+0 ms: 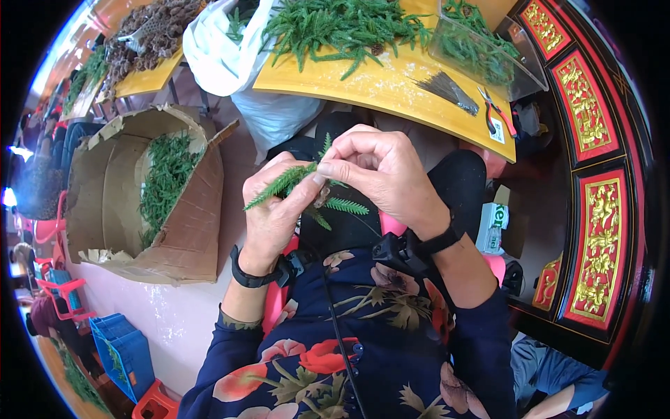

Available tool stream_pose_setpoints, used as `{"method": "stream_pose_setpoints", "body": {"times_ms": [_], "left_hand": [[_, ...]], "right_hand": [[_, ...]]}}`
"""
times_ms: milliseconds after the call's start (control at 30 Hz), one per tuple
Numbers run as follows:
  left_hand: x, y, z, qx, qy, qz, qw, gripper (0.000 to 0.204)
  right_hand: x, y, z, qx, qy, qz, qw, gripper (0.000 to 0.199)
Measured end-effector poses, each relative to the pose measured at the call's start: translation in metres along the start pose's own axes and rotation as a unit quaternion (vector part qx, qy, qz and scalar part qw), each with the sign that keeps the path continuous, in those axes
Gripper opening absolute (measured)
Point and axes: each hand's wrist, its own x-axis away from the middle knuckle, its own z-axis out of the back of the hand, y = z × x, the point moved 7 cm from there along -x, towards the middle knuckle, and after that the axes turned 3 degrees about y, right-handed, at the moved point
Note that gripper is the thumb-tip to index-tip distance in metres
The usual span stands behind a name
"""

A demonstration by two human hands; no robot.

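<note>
Over my lap, my left hand (269,213) is closed round a small bunch of green pine sprigs (283,184) that look artificial. Their needled tips stick out to the left, upward and to the lower right. A small brown piece, perhaps a pine cone (322,197), shows at the bunch's underside. My right hand (394,171) pinches the middle of the bunch between thumb and forefinger, close to my left thumb. Its other fingers are curled. The exact spot it grips is partly hidden by the fingertips. A thin dark line, maybe a wire, trails below the bunch.
Ahead stands a yellow table (391,87) with piled green sprigs (342,31), thin wires (450,92), red-handled pliers (494,112) and a clear bin (527,80). An open cardboard box (192,223) with sprigs is at left, a white bag (220,66) beyond it. Carved red-gold panels (598,244) stand right.
</note>
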Motion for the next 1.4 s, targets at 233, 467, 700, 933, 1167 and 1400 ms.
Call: {"method": "stream_pose_setpoints", "body": {"times_ms": [233,467,700,933,1167,1400], "left_hand": [[0.001,-0.018,-0.001,0.055,0.001,0.103,0.993,0.011],[0.01,-0.036,-0.009,0.257,-0.052,0.25,0.932,0.014],[0.006,-0.034,-0.008,0.3,-0.114,0.265,0.909,0.016],[0.009,-0.035,-0.011,0.338,-0.159,0.272,0.887,0.018],[0.011,-0.039,-0.01,0.34,-0.116,0.292,0.887,0.016],[0.01,-0.046,-0.01,0.389,-0.159,0.284,0.862,0.017]], "right_hand": [[0.005,-0.023,0.007,0.163,0.029,0.142,0.976,0.012],[-0.005,-0.041,0.012,0.191,-0.05,0.306,0.931,0.022],[-0.014,-0.043,0.009,0.188,-0.102,0.332,0.918,0.025],[-0.016,-0.054,-0.002,0.227,-0.17,0.373,0.884,0.023],[-0.015,-0.063,-0.009,0.28,-0.188,0.399,0.853,0.018],[-0.011,-0.072,-0.017,0.382,-0.19,0.476,0.769,0.015]]}}
